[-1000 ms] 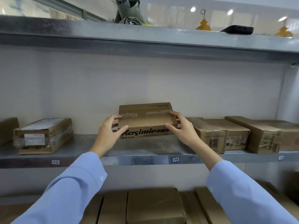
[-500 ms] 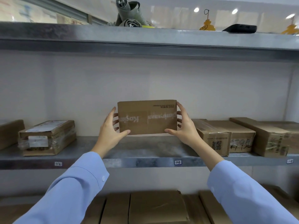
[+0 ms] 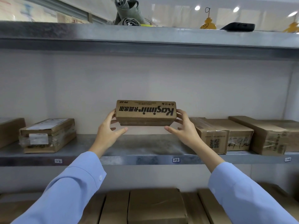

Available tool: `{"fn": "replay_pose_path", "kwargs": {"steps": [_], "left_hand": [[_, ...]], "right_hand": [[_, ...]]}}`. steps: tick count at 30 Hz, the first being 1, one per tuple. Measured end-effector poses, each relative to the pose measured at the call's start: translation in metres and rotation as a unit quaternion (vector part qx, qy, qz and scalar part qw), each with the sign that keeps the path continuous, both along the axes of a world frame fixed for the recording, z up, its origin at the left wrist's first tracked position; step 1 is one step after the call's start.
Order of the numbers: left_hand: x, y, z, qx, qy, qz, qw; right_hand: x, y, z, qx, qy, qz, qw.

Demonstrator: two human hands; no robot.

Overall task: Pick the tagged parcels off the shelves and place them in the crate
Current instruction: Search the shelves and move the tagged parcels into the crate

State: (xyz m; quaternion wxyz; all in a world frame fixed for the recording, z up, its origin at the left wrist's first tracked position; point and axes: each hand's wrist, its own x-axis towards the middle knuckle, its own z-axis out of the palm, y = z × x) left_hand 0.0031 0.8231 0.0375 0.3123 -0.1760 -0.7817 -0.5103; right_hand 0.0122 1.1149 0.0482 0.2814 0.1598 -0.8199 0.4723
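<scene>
Closest in: two light-blue sleeves (image 3: 68, 191), reaching up and forward from the bottom corners. Below and between them, a row of plain brown cartons (image 3: 155, 206) packed side by side on the lower level.

Next out: left hand (image 3: 107, 133) gripping the left end of the parcel (image 3: 145, 113), fingers wrapped round the end, thumb stretched out just under the bottom edge. Right hand (image 3: 184, 131) mirrored on the right end, same grip, thumb likewise below.

Parcel: flat brown cardboard, level, long side across, held in the air above the middle shelf (image 3: 145, 159), clear of the deck. Black "Kasimir" print facing the camera, upside down.

Front lip of that shelf: small handwritten bay labels, left label (image 3: 58, 161) reading "1-2", centre label (image 3: 176, 160) reading "1-3", roughly under the parcel.

Same deck, left: taped carton (image 3: 48, 135) with white stickers, wrapped in clear film; beyond it a brown box (image 3: 11, 131) cut off by the frame edge. Right: coded carton (image 3: 212, 136) with a printed code on its end, near the right hand, then two more brown boxes further along.

Behind: plain pale back wall (image 3: 145, 81).

Furthest and highest: top shelf (image 3: 145, 34) with rolled grey fabric (image 3: 127, 13), a yellow item (image 3: 207, 25) with a wire loop, and a flat black object (image 3: 237, 27).
</scene>
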Motion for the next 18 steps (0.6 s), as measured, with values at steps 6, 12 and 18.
{"fn": "replay_pose_path", "kwargs": {"steps": [6, 12, 18], "left_hand": [[0.003, 0.006, -0.001, 0.030, -0.014, -0.017, 0.999], [0.007, 0.011, 0.003, 0.023, -0.020, 0.010, 1.000], [0.006, 0.011, 0.005, 0.018, 0.000, 0.008, 1.000]], "right_hand": [[0.002, 0.001, 0.002, -0.059, -0.013, 0.033, 0.998], [0.002, 0.001, 0.005, -0.042, -0.004, 0.008, 0.999], [0.003, -0.001, 0.008, -0.025, 0.040, 0.003, 0.999]]}}
